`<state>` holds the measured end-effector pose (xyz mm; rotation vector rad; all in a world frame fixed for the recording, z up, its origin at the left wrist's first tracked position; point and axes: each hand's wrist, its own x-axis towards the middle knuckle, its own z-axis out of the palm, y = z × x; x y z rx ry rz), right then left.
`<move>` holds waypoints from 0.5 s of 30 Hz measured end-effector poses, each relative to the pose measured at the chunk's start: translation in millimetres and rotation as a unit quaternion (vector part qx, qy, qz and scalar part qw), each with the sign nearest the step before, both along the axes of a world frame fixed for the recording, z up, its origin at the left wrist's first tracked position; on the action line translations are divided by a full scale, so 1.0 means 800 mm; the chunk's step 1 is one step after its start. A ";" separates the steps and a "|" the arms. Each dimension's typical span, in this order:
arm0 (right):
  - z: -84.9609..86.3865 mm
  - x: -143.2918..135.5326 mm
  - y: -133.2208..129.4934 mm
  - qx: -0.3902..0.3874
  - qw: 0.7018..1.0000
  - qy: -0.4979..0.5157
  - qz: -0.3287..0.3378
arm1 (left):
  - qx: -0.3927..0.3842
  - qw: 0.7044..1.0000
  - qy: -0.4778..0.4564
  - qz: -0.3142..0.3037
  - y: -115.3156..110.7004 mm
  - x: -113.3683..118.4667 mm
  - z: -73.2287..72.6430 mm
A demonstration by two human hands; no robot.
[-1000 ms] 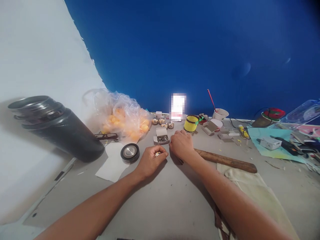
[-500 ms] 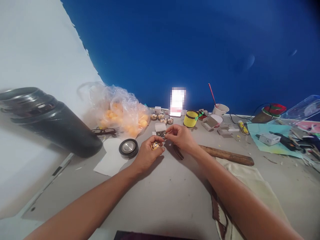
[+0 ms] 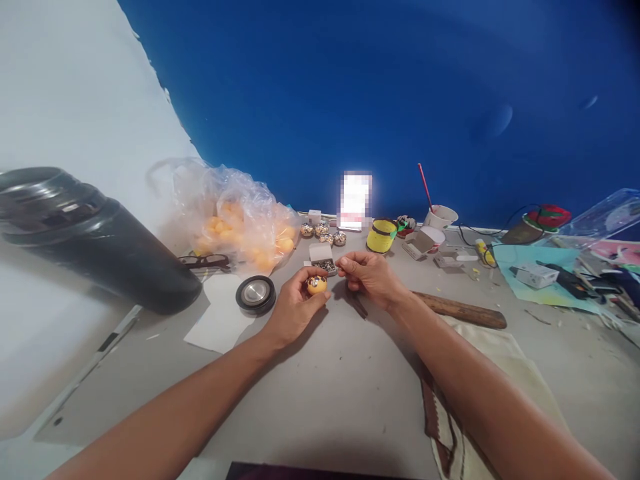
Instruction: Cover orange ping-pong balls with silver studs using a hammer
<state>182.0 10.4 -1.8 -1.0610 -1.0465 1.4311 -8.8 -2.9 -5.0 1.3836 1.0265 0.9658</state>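
Observation:
Between the thumb and fingers of my left hand [image 3: 295, 303] is an orange ball [image 3: 317, 285] with dark and shiny pieces on its upper part. My right hand [image 3: 367, 275] is pinched just to the right of the ball; whatever its fingertips hold is too small to make out. Behind the ball stands a small open white box [image 3: 323, 259] filled with small shiny pieces. Several balls covered in shiny pieces [image 3: 324, 235] sit farther back. Below my right hand lies a dark curved object [image 3: 357, 305], partly hidden.
At the left are a large dark flask [image 3: 125, 247], glasses, white paper and a round black lid [image 3: 255, 295]. A plastic bag of orange balls [image 3: 240, 227] stands behind. To the right are a yellow container [image 3: 381, 236], a wooden stick [image 3: 463, 310] and cloth [image 3: 490, 353].
My right hand has drawn back slightly to the right, away from the box. The ball in my left hand has turned, showing more of its orange side.

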 end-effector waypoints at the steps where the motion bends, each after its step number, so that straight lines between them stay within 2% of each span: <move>1: 0.001 -0.001 -0.001 -0.005 1.000 0.013 0.008 | -0.003 1.000 0.001 -0.002 0.000 0.000 0.000; 7: -0.002 -0.004 -0.002 -0.017 0.997 0.062 0.032 | -0.001 1.000 0.022 -0.007 0.001 0.000 -0.003; 15: -0.004 0.000 -0.001 -0.023 0.993 0.059 0.097 | 0.008 1.000 0.022 -0.013 0.004 -0.003 -0.014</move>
